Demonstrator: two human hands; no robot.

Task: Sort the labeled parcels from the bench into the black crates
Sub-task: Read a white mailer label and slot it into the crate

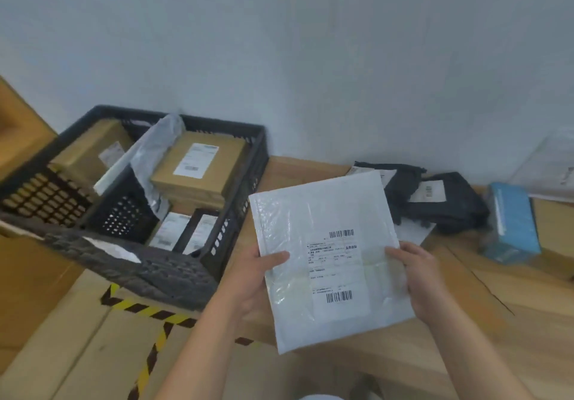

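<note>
A white bubble mailer [323,244] with a printed barcode label is held up above the wooden bench [466,322]. My left hand [254,278] grips its left edge, thumb on the front. My right hand [416,278] grips its right edge the same way. Left of the mailer stand the black crates [236,198], holding several labeled parcels: a brown box [198,167], another brown box [93,148], a clear plastic bag [155,151] and small labeled packets [186,229].
On the bench behind the mailer lie two black poly bags [441,201] with labels, a blue box [512,222] and a white mailer [553,163] at the far right against the wall. Yellow-black tape [149,309] marks the floor below the crates.
</note>
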